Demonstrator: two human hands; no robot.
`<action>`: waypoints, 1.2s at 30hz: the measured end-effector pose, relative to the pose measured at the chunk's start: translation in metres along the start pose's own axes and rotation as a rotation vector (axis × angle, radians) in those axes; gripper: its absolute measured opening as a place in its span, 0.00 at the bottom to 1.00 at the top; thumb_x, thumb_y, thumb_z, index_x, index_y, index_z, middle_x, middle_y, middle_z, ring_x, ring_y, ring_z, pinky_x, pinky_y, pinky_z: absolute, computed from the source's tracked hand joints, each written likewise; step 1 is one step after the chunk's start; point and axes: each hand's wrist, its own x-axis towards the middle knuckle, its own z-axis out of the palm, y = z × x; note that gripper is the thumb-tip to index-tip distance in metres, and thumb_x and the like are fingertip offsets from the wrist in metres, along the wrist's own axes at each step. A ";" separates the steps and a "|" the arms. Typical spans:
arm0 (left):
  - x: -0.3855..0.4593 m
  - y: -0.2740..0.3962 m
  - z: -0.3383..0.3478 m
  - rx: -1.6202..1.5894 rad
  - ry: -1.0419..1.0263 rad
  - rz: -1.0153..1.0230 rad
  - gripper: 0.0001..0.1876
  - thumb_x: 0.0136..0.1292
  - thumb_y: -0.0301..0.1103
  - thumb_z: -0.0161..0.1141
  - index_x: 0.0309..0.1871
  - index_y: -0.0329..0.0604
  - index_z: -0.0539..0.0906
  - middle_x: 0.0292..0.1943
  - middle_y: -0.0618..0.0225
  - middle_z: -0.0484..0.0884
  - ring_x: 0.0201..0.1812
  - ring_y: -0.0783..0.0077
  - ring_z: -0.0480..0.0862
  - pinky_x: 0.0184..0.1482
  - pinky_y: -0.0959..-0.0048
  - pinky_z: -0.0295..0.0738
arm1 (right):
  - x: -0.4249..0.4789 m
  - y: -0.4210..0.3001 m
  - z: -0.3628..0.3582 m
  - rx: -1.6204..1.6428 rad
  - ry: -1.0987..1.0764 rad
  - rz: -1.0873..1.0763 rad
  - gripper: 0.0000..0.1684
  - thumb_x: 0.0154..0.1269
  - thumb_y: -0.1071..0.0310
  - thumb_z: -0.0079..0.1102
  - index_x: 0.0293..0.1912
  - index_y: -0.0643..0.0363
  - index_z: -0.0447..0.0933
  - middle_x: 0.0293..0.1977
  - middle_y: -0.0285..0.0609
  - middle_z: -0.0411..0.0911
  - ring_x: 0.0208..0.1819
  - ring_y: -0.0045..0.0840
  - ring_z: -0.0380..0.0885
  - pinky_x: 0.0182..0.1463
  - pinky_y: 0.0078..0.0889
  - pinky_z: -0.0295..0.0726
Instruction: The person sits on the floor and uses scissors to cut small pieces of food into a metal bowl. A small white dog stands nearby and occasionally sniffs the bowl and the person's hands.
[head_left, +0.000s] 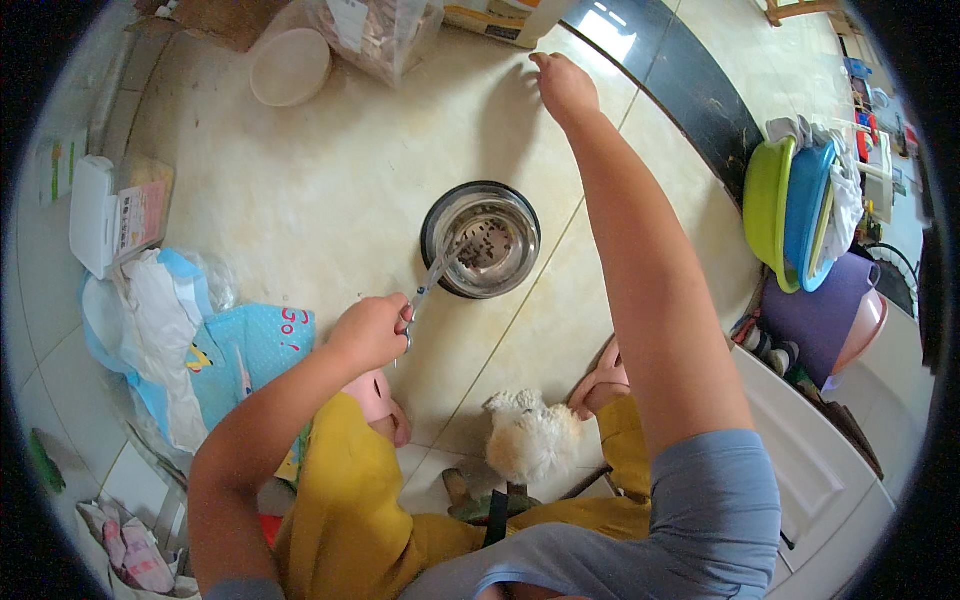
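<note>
My left hand grips the finger loops of a pair of scissors, whose blades point toward a stainless steel bowl on the tiled floor. Small dark pellets lie scattered in the bottom of the bowl. The blade tips reach over the bowl's near left side; whether they touch anything is unclear. My right hand reaches far forward, its fingers near the base of a printed package at the top. Nothing shows in its fingers. A small fluffy cream-coloured dog is on the floor between my feet.
A round whitish lid or dish and a clear container with pinkish-brown pieces are at the upper left. A lidded plastic box and blue pads lie left. Basins and a purple tub stand right.
</note>
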 end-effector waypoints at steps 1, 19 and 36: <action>-0.001 -0.001 -0.001 -0.012 -0.011 -0.011 0.08 0.45 0.25 0.55 0.31 0.40 0.74 0.23 0.60 0.79 0.28 0.57 0.79 0.33 0.62 0.73 | 0.005 -0.002 0.001 -0.028 -0.017 0.014 0.15 0.63 0.69 0.43 0.48 0.53 0.75 0.44 0.45 0.75 0.45 0.39 0.76 0.46 0.39 0.77; 0.004 -0.012 0.000 -0.021 0.034 0.037 0.08 0.43 0.25 0.56 0.31 0.41 0.75 0.22 0.62 0.78 0.28 0.57 0.79 0.32 0.62 0.73 | -0.026 -0.023 -0.008 0.255 0.150 -0.167 0.07 0.56 0.65 0.53 0.33 0.56 0.75 0.31 0.46 0.77 0.32 0.40 0.77 0.36 0.40 0.76; -0.019 -0.014 0.034 -0.050 0.094 0.074 0.08 0.44 0.27 0.57 0.31 0.41 0.75 0.24 0.60 0.79 0.29 0.56 0.79 0.33 0.62 0.73 | -0.228 -0.078 0.004 -0.125 -0.242 -0.095 0.07 0.59 0.70 0.47 0.33 0.59 0.74 0.33 0.46 0.74 0.31 0.36 0.79 0.32 0.36 0.79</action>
